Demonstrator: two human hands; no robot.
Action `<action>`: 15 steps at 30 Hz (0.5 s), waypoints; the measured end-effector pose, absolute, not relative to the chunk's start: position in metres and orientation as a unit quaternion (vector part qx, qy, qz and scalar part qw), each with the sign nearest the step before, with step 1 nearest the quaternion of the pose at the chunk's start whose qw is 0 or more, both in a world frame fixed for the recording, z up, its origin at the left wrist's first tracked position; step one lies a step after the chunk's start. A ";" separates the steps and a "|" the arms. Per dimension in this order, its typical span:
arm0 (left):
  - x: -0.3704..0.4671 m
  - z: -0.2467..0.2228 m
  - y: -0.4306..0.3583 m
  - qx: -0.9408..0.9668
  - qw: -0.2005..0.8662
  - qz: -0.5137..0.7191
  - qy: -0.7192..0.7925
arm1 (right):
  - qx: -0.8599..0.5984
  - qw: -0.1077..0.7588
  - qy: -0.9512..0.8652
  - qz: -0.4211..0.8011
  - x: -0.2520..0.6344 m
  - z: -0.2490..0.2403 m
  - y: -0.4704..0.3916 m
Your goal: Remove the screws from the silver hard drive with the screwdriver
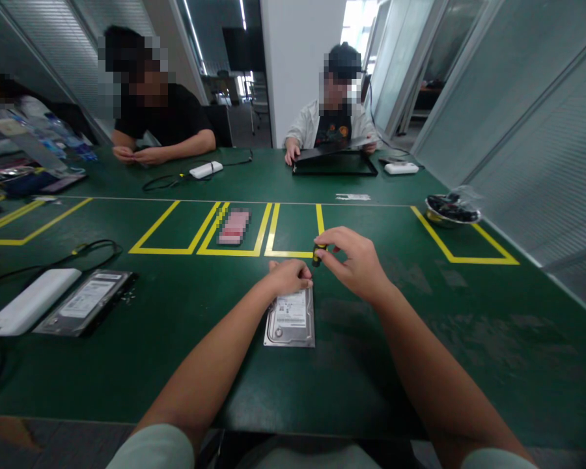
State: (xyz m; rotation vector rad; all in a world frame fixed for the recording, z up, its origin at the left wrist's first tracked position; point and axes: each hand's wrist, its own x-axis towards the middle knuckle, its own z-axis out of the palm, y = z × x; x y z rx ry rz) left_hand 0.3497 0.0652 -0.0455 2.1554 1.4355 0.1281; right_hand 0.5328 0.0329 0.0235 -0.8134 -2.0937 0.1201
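Observation:
A silver hard drive [290,319] with a white label lies flat on the green table in front of me. My left hand [290,277] is closed over its far end, fingers curled and partly hidden, thumb at the right edge. Just above and to the right, my right hand [346,257] pinches a short black-and-yellow tool that looks like a stubby screwdriver [316,255], held upright between thumb and fingers. Whether its lower end touches the drive cannot be made out.
Another hard drive [88,303] lies at left beside a white power bank [32,303] with a black cable. Yellow tape outlines [163,251] mark the table; a pink item [234,227] lies in one. A metal bowl [452,215] stands right. Across, a person [334,127] handles a black panel.

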 end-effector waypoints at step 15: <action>0.349 -0.046 0.066 0.804 0.268 0.048 0.528 | -0.333 0.428 -0.838 0.062 0.533 0.024 0.032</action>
